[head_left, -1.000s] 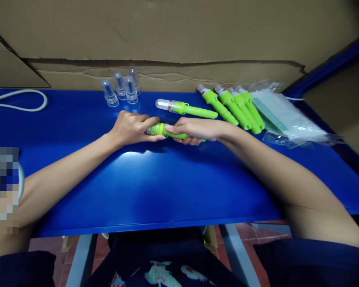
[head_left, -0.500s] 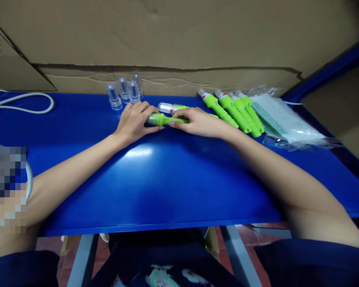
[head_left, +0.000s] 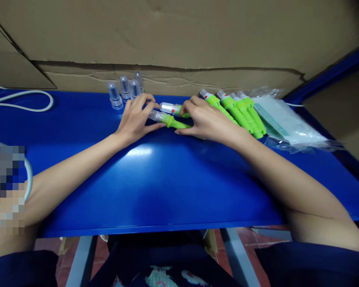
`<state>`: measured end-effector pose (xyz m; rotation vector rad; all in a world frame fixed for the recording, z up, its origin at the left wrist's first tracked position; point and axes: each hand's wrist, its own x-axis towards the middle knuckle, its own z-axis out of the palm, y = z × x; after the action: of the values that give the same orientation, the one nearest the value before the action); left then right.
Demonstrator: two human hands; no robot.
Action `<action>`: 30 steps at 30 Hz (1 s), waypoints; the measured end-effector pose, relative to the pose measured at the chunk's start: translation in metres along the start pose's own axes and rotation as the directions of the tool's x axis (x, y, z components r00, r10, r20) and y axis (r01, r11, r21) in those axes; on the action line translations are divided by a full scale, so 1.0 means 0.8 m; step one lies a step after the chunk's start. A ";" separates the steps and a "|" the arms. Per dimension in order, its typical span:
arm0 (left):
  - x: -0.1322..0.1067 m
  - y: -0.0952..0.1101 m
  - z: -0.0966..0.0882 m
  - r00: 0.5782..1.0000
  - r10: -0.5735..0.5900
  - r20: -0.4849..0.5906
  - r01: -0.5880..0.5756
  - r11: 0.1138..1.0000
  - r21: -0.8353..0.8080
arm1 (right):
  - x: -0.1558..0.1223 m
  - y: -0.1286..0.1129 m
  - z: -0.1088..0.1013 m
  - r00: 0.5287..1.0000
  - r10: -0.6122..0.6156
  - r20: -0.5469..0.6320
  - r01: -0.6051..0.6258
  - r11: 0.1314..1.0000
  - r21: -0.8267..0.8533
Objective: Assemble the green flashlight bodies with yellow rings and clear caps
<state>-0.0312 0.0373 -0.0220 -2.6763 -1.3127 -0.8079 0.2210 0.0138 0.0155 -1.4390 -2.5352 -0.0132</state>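
A green torch (head_left: 171, 120) with a clear cap lies on the blue table (head_left: 167, 179). My right hand (head_left: 208, 119) is closed over its green handle. My left hand (head_left: 134, 119) has its fingers spread, with the fingertips and thumb loosely on either side of the clear cap end. A second capped green torch (head_left: 171, 108) lies just behind, touching my right fingertips.
Several loose clear caps (head_left: 125, 89) stand at the back left. Several uncapped green torches (head_left: 239, 109) lie in a row at the back right, beside clear plastic bags (head_left: 284, 121). A white cable (head_left: 20, 97) loops at far left. A cardboard wall (head_left: 179, 36) closes the back.
Both hands have carried the torch away from me, up against the other capped torch. My left fingers have spread off the cap, which now shows clearly.
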 end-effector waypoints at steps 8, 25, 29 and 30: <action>-0.001 0.001 0.001 0.998 -0.038 0.042 0.040 0.998 -0.045 | 0.017 0.034 0.022 0.993 0.115 0.004 -0.115 0.993 -0.012; 0.003 0.000 0.002 0.985 0.029 0.172 -0.007 0.992 -0.127 | 0.037 0.059 0.047 0.943 0.316 -0.106 -0.291 0.935 0.202; 0.003 -0.002 0.002 0.983 0.045 0.177 -0.022 0.991 -0.131 | 0.039 0.058 0.047 0.950 0.285 -0.126 -0.253 0.942 0.221; 0.004 -0.002 0.002 0.981 0.058 0.184 -0.033 0.990 -0.137 | 0.040 0.058 0.049 0.949 0.282 -0.139 -0.246 0.942 0.229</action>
<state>-0.0304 0.0410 -0.0223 -2.9391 -1.2701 -0.6757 0.2372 0.0699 -0.0214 -1.6051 -2.1194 0.1640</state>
